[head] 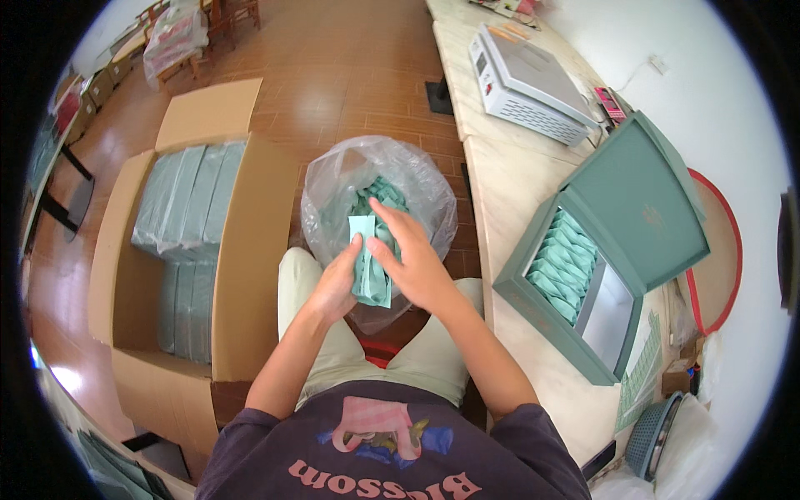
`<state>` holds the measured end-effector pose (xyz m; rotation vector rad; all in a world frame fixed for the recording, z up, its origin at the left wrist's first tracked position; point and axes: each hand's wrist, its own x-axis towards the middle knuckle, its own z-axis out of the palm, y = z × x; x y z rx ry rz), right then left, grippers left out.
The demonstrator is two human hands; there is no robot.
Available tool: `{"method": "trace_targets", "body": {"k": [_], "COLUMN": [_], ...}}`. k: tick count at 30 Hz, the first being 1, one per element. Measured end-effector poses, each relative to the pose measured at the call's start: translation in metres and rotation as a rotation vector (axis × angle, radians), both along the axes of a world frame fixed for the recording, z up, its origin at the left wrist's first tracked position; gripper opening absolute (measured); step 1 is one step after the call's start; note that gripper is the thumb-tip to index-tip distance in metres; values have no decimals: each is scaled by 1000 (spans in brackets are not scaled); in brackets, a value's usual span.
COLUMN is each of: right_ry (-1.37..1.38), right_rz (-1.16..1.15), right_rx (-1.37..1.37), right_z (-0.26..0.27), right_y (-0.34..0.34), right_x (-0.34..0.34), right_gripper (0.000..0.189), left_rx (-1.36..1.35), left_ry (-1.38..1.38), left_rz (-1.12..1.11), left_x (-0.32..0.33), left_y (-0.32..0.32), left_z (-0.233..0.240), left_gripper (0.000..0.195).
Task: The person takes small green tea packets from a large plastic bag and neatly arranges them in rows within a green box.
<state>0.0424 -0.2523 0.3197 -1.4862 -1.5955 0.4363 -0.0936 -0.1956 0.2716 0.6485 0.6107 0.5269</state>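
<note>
Green sachets [369,281] are between my hands, above a clear plastic bag [437,181] that holds more green packets [381,190]. My left hand [337,278] grips them from the left, its thumb lying on the front. My right hand [409,256] is at their right side, thumb and fingers spread; whether it presses on them I cannot tell. To the right, on the marble-look table, lies an open green gift box [562,315]. A row of green sachets [562,265] fills its left compartment, and the pale right compartment [606,312] shows no sachets.
An open cardboard carton [256,250] with plastic-wrapped green boxes [194,194] stands on the floor at left. The table [500,169] bears a grey-white machine [531,81] behind the gift box. A red-rimmed round tray [719,250] and a blue-grey plastic basket [647,431] are at far right.
</note>
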Motion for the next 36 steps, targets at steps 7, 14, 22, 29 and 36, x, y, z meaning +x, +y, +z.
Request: {"method": "trace_targets", "body": {"k": [7,14,22,29,36], "right_ry": [281,182,-64,-386,-516], "right_rz": [-246,-461,-1083,-1348,-1300], "right_rx": [-198,63,49,-493,-706], "right_z": [3,27,60,32,47], "right_y": [-46,-89,-216,-236,-200], "right_x": [16,52,191,243,227], "right_gripper": [49,30,25,27,24], "left_rx": [361,780,758,666,626], "left_ry": [-155,-49,19,35,90], "left_rz": [11,-66,-179,-355,-315], "left_x": [33,55,42,35,20], "left_y": [-20,-50,-56,-63,-57], "left_z": [29,41,19,-2,-12], "left_gripper": [41,62,48,35,32]}}
